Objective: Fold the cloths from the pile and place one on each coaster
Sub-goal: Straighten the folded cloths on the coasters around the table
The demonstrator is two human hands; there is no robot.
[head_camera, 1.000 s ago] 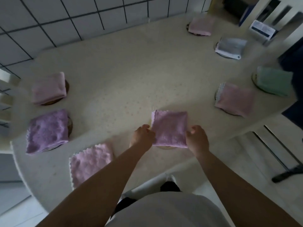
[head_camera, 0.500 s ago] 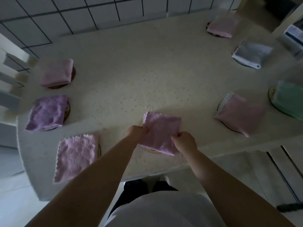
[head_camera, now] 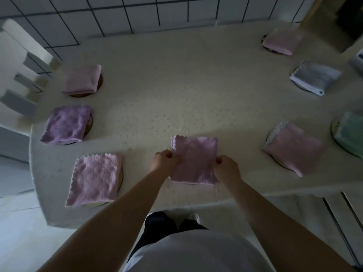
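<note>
Eight folded cloths ring the table (head_camera: 196,79); at six o'clock, left hand (head_camera: 165,161) and right hand (head_camera: 227,168) pinch the pink cloth (head_camera: 194,156) over its coaster (head_camera: 190,183).

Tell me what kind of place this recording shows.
Probably a home dining area: a cloth-covered table set with coasters bearing folded cloths, a white tiled wall behind it, and a white slatted chair alongside.

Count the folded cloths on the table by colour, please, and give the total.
Pink or purple cloths: 6
White-grey cloth: 1
Green cloth: 1
Total: 8
</note>
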